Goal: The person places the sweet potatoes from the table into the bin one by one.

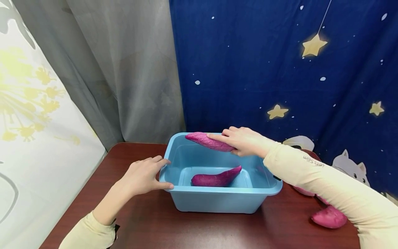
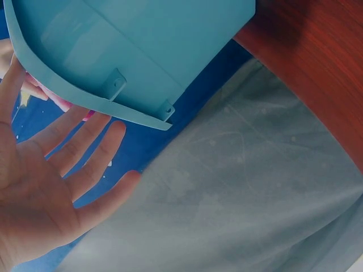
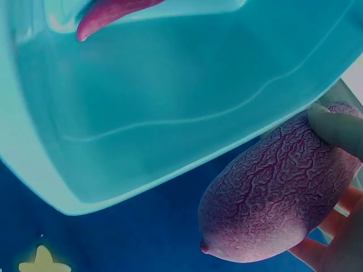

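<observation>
A light blue plastic basin stands on the table. One purple sweet potato lies on its floor, bent up at the right end. Above the basin's far rim, my right hand holds another purple sweet potato. The right wrist view shows the wrinkled skin of this held sweet potato, with the thumb over it and fingers beneath. My left hand rests at the basin's left rim, thumb on the near corner. In the left wrist view the left hand has extended, spread fingers, their tips at the rim.
More purple sweet potatoes lie on the table's right side, partly hidden by the right sleeve. The brown table ends at a grey curtain and a blue starry curtain. White cloth hangs at left.
</observation>
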A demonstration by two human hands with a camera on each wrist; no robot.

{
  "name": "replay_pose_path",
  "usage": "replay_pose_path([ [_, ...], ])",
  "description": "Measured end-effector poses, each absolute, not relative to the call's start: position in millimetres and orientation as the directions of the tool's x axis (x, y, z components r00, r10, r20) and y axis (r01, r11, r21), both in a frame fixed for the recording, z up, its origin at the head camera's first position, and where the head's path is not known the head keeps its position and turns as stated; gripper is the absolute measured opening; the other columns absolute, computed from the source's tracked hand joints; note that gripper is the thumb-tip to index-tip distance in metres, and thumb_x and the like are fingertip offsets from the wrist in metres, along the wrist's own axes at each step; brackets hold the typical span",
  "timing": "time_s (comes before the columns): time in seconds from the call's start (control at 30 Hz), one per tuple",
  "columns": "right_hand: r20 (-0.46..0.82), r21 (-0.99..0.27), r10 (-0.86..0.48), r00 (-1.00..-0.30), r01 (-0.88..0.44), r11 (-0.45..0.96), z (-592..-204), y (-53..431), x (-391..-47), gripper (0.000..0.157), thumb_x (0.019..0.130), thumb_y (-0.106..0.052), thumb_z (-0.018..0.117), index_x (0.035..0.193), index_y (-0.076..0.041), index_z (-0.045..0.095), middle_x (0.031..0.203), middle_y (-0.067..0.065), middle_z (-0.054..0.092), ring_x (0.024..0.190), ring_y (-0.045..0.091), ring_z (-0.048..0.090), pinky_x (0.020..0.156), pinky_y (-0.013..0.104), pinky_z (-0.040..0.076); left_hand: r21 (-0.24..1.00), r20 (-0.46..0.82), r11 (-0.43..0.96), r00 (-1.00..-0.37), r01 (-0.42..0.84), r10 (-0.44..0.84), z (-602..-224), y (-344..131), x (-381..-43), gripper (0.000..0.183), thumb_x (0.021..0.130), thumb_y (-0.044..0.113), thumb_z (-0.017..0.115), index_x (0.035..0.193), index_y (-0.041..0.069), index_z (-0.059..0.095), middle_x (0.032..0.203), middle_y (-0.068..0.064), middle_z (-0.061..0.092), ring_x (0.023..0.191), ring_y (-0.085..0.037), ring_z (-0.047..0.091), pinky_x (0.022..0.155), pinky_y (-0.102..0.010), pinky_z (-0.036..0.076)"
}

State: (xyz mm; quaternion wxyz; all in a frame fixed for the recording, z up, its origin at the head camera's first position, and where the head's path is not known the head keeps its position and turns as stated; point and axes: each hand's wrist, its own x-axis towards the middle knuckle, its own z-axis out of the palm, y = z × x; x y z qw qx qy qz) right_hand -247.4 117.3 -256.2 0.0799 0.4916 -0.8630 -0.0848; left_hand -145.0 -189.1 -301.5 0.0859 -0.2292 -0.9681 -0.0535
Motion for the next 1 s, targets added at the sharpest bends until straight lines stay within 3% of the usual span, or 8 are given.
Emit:
replay_pose_path([
  [0.57,-0.028,0.194,-0.842,-0.538,-0.83,0.524,-280.4,97.2,-250.2,0.093,0.066,-0.017,0.077,0.14,-0.031,0.022,0.1,-0.001,0.052,0.09,0.015,0.047,0.073,0.029,0.043,0.063,0.197,0.888,-0.878,0.455,0.436,-302.0,-188.9,-145.1,0.065,0.062,0.06,0.067,0.106,0.012,0.059,0.078,0.006,0.049,0.063,-0.008,0.048,0.048,-0.025,0.038],
  [1.0,-0.087,0.167,-0.849,-0.521,-0.848,0.503,-302.5,86.3,-253.5,0.089,0.069,-0.018,0.075,0.139,-0.032,0.022,0.099,-0.003,0.051,0.088,0.014,0.046,0.073,0.028,0.042,0.064,0.182,0.893,-0.885,0.446,0.429,-303.4,-188.7,-145.4,0.066,0.062,0.061,0.066,0.107,0.013,0.059,0.081,0.004,0.052,0.064,-0.009,0.049,0.05,-0.026,0.039],
])
